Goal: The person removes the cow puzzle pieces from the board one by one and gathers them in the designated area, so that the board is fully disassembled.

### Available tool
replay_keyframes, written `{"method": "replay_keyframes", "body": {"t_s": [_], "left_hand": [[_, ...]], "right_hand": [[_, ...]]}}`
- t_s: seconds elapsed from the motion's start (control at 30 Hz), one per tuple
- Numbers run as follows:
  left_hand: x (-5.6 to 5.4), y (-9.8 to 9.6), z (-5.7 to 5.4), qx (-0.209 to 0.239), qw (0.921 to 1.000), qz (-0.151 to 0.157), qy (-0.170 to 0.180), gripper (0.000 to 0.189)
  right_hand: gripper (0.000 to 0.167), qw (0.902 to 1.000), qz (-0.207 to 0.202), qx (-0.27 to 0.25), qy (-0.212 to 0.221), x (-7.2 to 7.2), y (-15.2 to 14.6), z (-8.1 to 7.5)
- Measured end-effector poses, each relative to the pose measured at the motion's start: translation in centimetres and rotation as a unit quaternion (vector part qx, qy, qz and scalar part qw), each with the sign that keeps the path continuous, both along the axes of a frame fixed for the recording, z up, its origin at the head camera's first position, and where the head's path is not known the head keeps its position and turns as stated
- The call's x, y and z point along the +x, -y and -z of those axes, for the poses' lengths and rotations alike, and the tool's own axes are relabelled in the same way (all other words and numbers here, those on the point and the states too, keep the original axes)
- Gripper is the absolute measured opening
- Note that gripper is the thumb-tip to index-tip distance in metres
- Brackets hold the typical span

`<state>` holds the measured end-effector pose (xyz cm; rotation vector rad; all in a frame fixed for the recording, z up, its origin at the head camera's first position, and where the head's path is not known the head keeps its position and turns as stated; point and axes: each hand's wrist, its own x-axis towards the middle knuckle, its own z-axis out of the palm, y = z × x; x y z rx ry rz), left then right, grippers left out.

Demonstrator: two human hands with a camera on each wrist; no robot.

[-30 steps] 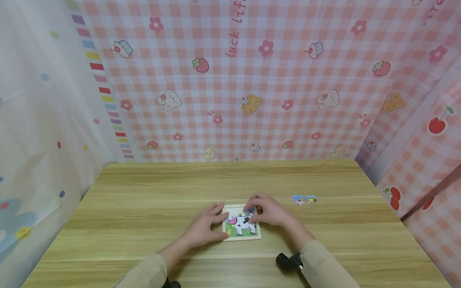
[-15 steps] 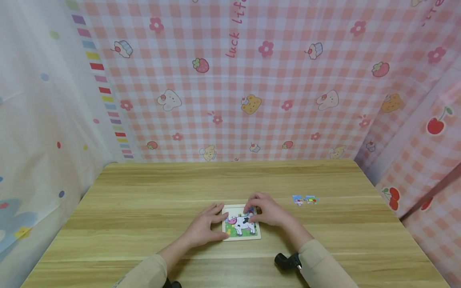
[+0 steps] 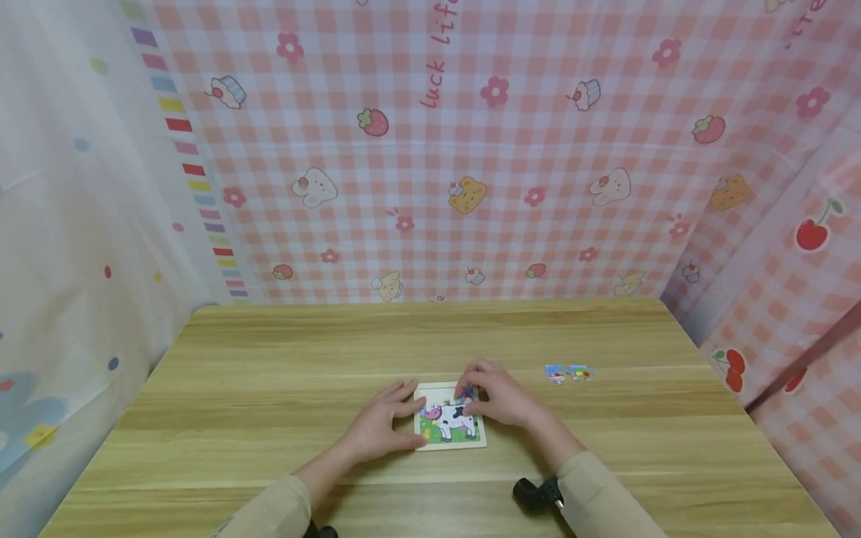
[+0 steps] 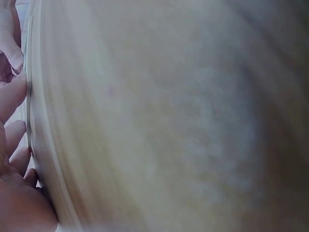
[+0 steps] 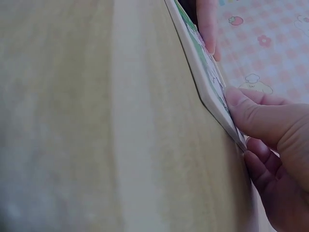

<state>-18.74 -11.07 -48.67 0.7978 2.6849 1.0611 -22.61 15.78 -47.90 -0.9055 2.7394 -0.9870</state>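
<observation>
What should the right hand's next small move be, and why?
The right hand should probably press the flat blue-and-red puzzle piece home: its thumb and a finger sit around it at the upper right of the square pale wooden frame, and the left hand touches the left edge. Whether it's seated is unclear.

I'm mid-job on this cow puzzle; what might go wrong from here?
The right hand partly hides the upper-right piece; if not seated flat, it may jam.

The left hand touches only the left side of the cow puzzle, so uneven pressing could slide it.

Two loose pieces lie to the right; a hasty reach might scatter them.
</observation>
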Motion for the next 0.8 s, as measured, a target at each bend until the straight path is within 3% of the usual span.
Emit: {"method": "replay_keyframes", "body": {"t_s": [0.33, 0.6, 0.8], "left_hand": [[0.04, 0.04, -0.15, 0.001, 1.0, 0.001, -0.001, 0.066], [0.08, 0.07, -0.11, -0.001, 1.0, 0.003, -0.007, 0.066], [0.1, 0.02, -0.02, 0.0, 1.0, 0.002, -0.007, 0.066]], "right_hand": [[0.021, 0.9996, 0.001, -0.022, -0.016, 0.39, -0.05, 0.08], [0.04, 0.9992, 0.018, -0.025, -0.024, 0.43, -0.11, 0.4], [0.033, 0.9982, 0.038, -0.04, -0.022, 0.48, -0.02, 0.63]]}}
